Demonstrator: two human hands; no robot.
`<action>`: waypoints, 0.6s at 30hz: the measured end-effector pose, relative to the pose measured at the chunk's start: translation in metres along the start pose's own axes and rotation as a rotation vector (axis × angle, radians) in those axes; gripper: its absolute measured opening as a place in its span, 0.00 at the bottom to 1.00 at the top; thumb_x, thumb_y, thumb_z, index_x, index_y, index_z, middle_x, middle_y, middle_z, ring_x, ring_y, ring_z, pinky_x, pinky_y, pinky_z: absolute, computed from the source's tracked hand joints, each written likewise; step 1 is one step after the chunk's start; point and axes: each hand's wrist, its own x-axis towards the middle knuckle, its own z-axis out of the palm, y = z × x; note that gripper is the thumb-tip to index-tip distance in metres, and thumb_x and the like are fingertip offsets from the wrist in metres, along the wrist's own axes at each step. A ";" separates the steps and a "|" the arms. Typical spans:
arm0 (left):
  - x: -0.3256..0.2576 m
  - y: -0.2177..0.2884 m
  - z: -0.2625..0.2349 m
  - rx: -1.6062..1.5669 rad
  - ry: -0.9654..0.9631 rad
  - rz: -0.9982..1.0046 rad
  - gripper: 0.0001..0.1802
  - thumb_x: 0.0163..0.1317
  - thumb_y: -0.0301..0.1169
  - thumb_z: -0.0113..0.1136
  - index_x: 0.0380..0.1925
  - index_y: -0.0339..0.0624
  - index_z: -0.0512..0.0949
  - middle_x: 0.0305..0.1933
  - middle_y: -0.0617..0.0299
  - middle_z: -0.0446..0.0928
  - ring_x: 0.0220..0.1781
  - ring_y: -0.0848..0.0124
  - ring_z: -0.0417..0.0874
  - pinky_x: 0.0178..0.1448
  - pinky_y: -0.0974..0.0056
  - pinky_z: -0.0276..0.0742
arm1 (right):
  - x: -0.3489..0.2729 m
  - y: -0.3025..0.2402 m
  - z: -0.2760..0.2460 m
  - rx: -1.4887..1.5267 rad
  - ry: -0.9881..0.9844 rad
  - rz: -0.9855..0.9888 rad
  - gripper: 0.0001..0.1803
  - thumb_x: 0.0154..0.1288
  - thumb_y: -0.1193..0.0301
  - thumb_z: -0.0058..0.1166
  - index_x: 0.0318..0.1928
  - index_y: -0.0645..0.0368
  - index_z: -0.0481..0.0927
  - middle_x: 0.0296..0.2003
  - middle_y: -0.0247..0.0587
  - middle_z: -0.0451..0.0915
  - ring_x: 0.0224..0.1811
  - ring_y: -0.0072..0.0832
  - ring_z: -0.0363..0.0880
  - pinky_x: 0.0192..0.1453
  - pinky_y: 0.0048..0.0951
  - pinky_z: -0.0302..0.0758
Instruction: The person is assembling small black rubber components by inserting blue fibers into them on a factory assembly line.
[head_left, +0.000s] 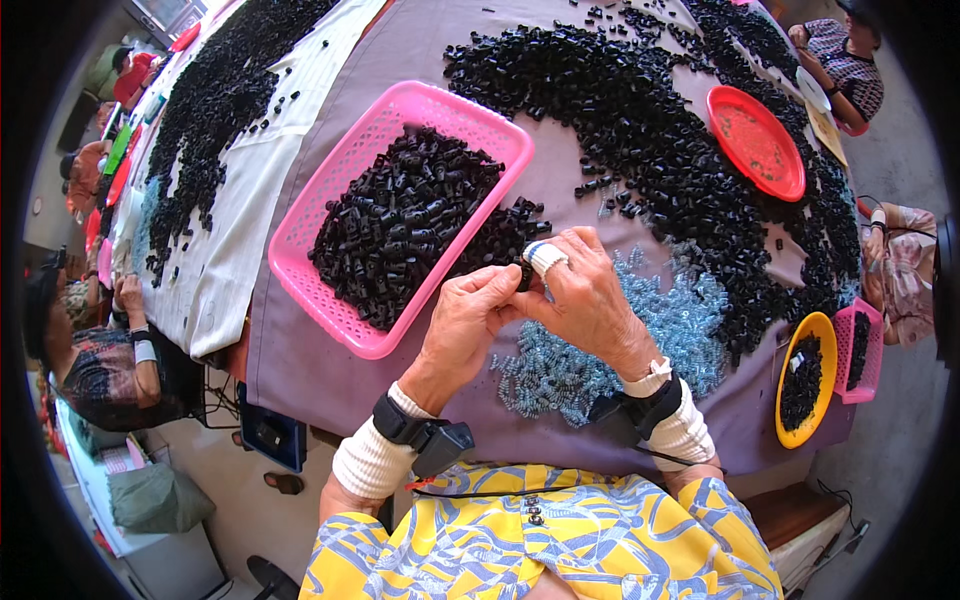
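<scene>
Left hand (458,325) and right hand (592,300): fingers pinching small black piece (524,277), mostly hidden, beside pink basket (345,335). Purple-draped counter (300,370) under basket; co-worker (105,375) to its left

- Pink basket (345,172): its raised rim blocks a low sweep left from the left hand (460,320).
- Loose black parts (515,228) crowd the gap beyond the fingers.
- Blue heap (690,305) lies under and beside the right hand (598,300).
- Passable: bare cloth (400,50) beyond the basket, and between heap and yellow bowl (826,378).
</scene>
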 end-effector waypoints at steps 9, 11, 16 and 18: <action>-0.001 -0.001 -0.005 -0.246 -0.055 -0.125 0.13 0.69 0.33 0.50 0.43 0.35 0.78 0.43 0.57 0.80 0.45 0.70 0.81 0.54 0.61 0.78 | -0.001 0.000 0.001 0.076 0.007 -0.004 0.15 0.44 0.68 0.66 0.29 0.61 0.74 0.28 0.44 0.76 0.35 0.40 0.74 0.45 0.39 0.70; 0.001 -0.001 -0.005 -0.257 -0.059 -0.125 0.13 0.69 0.33 0.50 0.42 0.35 0.78 0.43 0.57 0.80 0.45 0.70 0.81 0.54 0.61 0.78 | 0.000 0.001 0.000 0.113 0.029 -0.029 0.14 0.44 0.69 0.65 0.29 0.62 0.75 0.28 0.44 0.76 0.34 0.41 0.74 0.45 0.39 0.70; 0.003 -0.002 -0.006 -0.276 -0.045 -0.115 0.12 0.68 0.33 0.51 0.42 0.34 0.78 0.42 0.58 0.79 0.44 0.70 0.81 0.53 0.61 0.78 | 0.001 0.004 0.003 0.118 0.046 -0.081 0.13 0.45 0.70 0.65 0.29 0.62 0.76 0.28 0.43 0.75 0.34 0.39 0.74 0.44 0.38 0.70; 0.003 -0.001 -0.006 -0.268 -0.038 -0.118 0.12 0.69 0.32 0.49 0.41 0.35 0.77 0.42 0.57 0.80 0.45 0.68 0.81 0.55 0.58 0.77 | 0.002 0.005 0.003 0.108 0.049 -0.100 0.12 0.45 0.71 0.64 0.29 0.62 0.76 0.27 0.42 0.75 0.33 0.38 0.74 0.44 0.38 0.70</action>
